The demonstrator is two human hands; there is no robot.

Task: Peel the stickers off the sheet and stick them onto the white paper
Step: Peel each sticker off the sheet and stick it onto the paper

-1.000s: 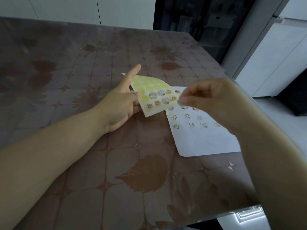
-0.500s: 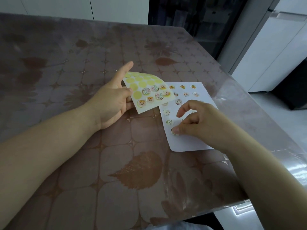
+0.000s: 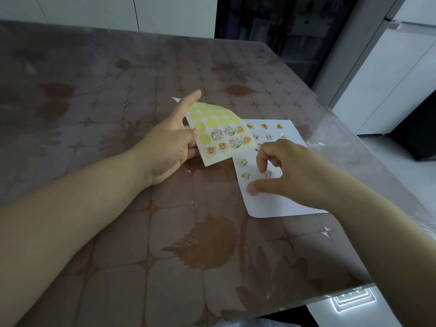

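Note:
My left hand point(image 3: 165, 152) holds the yellow sticker sheet point(image 3: 219, 131) tilted above the table, thumb pinching its left edge. The sheet's upper rows are bare yellow circles; several round picture stickers point(image 3: 227, 138) remain on its lower part. The white paper point(image 3: 278, 205) lies flat to the right and carries several stuck stickers, one of them a sticker point(image 3: 246, 176) near its left edge. My right hand point(image 3: 295, 171) hovers over the paper with its thumb tip pressing down near the left edge and its fingers bent above the sheet, holding nothing that I can see.
The brown leaf-patterned table point(image 3: 118, 232) under a clear cover has its right edge close beside the white paper and its near edge at bottom right. White cabinets point(image 3: 389, 79) and a dark opening stand beyond the table.
My right hand came down from beside the sticker sheet onto the white paper, and its forefinger has now lifted while the thumb stays pressed. My left hand kept the sheet in place.

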